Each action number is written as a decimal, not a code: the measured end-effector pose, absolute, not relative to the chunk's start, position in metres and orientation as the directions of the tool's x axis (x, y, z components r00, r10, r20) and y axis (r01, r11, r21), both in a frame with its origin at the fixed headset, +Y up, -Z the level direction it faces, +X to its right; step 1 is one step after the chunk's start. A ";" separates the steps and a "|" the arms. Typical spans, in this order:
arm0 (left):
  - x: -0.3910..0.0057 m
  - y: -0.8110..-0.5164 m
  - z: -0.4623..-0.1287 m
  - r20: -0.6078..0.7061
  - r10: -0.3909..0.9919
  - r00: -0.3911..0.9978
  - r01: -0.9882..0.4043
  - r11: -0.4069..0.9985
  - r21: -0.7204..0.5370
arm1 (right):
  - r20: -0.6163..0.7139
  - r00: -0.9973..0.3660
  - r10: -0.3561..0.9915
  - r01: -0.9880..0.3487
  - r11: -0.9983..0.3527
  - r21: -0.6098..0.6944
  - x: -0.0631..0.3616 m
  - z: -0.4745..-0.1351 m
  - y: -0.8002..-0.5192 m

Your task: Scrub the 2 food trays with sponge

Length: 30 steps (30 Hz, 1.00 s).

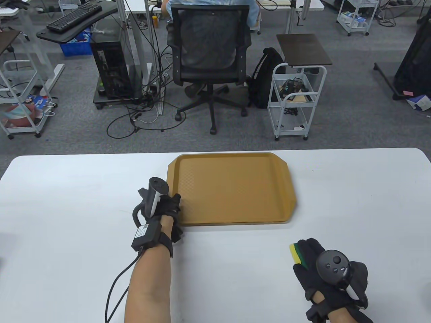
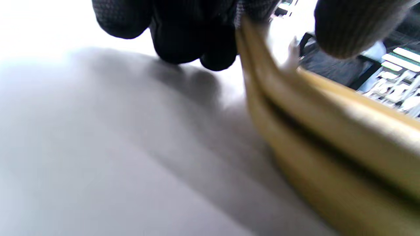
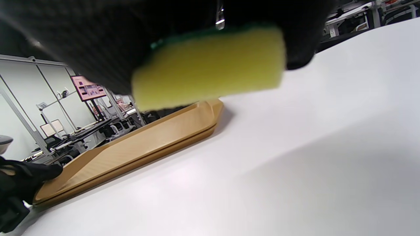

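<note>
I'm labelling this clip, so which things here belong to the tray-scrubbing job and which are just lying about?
Job:
- stacked brown food trays, two by the seam in the wrist views
- yellow-green sponge, gripped by right hand
- left hand, holding the trays' near-left corner

Lying about:
- office chair
- black backpack
- white trolley
- keyboard

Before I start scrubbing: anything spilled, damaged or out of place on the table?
Nothing stands out. The two brown trays sit stacked flat on the white table, left hand gripping their near-left corner. The right hand holds the sponge clear of them. No spills or damage show.
</note>
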<state>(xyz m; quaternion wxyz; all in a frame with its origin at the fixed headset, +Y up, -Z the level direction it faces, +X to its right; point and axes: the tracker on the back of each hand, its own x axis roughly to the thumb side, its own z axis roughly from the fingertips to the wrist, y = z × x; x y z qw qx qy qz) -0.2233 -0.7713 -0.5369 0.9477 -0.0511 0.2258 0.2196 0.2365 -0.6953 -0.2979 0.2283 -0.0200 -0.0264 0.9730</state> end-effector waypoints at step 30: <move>-0.246 -0.732 -0.319 -0.021 0.236 0.972 -0.236 0.971 -0.041 | 0.098 -0.968 0.231 -0.229 -0.973 0.030 0.182 -0.334 -0.769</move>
